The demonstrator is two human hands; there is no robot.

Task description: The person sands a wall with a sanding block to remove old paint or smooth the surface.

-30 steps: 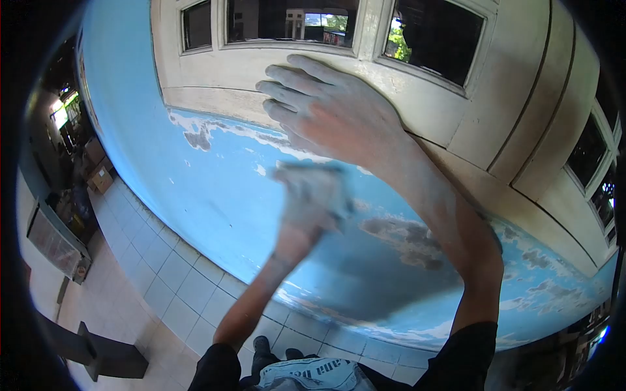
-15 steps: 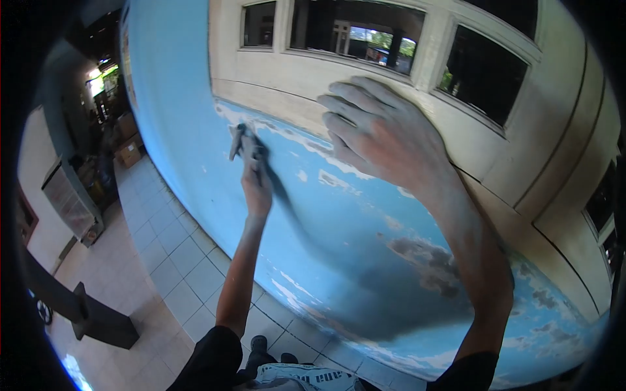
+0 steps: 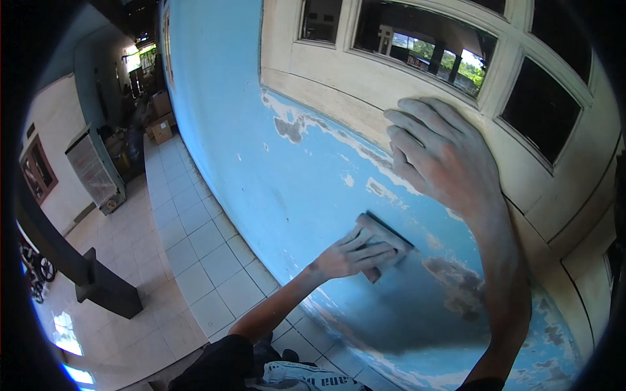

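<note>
A blue wall (image 3: pixel 222 130) has peeled white and grey patches below a cream wooden window frame (image 3: pixel 326 91). My left hand (image 3: pixel 362 253) is closed round a flat grey sanding block (image 3: pixel 385 234) held against the wall, left of a large grey patch (image 3: pixel 456 283). Some fingers lie across the back of the block. Grey dust coats both hands. Higher up at the right, my right hand (image 3: pixel 443 153) rests with its fingers apart on the lower edge of the frame and holds nothing.
White floor tiles (image 3: pixel 225 260) run along the wall's foot. A dark pillar base (image 3: pixel 111 287) stands at the lower left. Further back are a glass-fronted cabinet (image 3: pixel 96 171), cardboard boxes (image 3: pixel 161 130) and a parked motorcycle (image 3: pixel 44 267).
My left hand has moved down and right across the wall with the block, uncovering the peeled patch near the frame's corner. The view has shifted; my right hand stays by the frame.
</note>
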